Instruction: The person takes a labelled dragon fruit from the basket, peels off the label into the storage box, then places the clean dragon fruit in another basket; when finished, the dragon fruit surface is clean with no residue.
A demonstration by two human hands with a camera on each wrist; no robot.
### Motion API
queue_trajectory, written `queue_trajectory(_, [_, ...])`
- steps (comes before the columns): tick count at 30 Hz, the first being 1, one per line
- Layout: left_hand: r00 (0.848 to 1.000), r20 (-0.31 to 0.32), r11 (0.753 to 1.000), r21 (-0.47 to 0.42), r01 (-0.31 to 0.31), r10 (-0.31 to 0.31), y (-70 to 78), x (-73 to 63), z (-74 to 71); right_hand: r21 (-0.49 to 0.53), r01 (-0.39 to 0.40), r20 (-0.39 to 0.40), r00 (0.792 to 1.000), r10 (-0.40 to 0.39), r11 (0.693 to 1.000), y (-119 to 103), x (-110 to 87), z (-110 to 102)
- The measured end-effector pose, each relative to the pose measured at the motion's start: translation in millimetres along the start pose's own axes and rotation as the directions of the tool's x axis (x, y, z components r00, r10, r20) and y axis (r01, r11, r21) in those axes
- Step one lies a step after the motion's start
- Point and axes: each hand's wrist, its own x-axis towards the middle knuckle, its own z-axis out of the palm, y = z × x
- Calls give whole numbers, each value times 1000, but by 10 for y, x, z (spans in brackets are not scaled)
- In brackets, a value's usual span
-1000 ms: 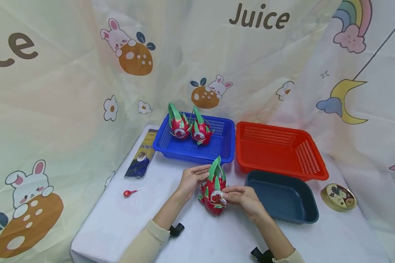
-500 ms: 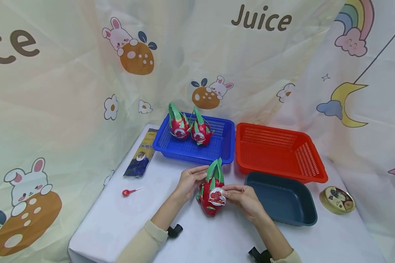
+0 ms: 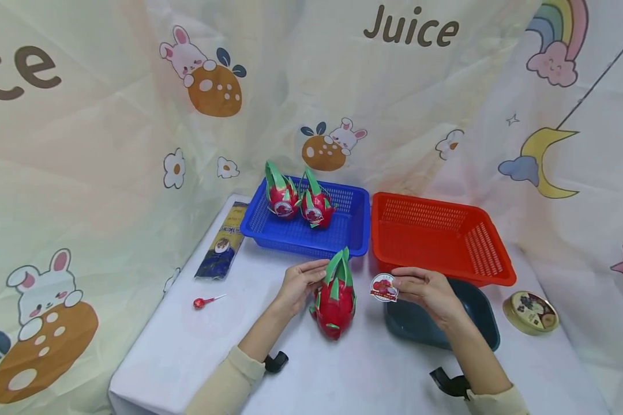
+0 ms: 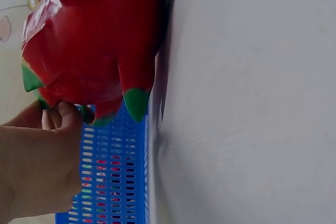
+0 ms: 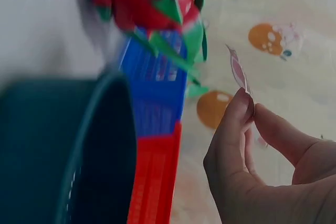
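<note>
A red toy dragon fruit [image 3: 334,314] with green leaf tips and a looped green top stands over the near middle of the table. My left hand [image 3: 297,286] holds it by its upper left side; in the left wrist view the fingers meet a red and green scale, partly hidden behind the fruit [image 4: 100,35]. Off to the right, my right hand [image 3: 431,293] pinches a round sticker [image 3: 383,287] with a dragon fruit picture, between thumb and fingertips. Seen edge-on in the right wrist view, the sticker [image 5: 239,71] looks slightly bent. The fruit's front shows plain red.
Two labelled dragon fruits [image 3: 316,208] sit in a blue basket [image 3: 350,230]. Beside it stand a red basket [image 3: 420,230] and a dark teal tray [image 3: 480,311], partly behind the right hand. A gold tin [image 3: 530,313], a lollipop [image 3: 199,303] and a flat packet [image 3: 222,245] lie around.
The round sticker has come off the front of the dragon fruit and moved right and slightly up with my right hand. My left hand stays at the fruit.
</note>
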Motion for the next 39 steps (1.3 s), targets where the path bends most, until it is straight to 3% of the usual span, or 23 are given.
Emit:
queue_trajectory(6, [1000,6,1000,2,22,-22,-6,-4,-5,2,-35,-4,999,35,999,4,-22,-306])
queue_trajectory(10, [1000,10,1000,11,10,-10,-1,3,-23,-34,-75,36,996,76,997,61,35,-474])
queue_trajectory(16, [1000,25,1000,12,10,-11,11,9,-16,15,-142,92,986,140,990,115,140,-674])
queue_trajectory(21, [1000,25,1000,6,13,-13,-2,0,-9,21,-187,130,974,183,982,166,212,-709])
queue_trajectory(30, [1000,27,1000,-1,6,-6,-23,2,-19,-64,-245,106,962,251,967,344,336,-671])
queue_trajectory(39, [1000,15,1000,3,18,-18,-11,14,-12,-126,-252,90,960,264,959,437,411,-740])
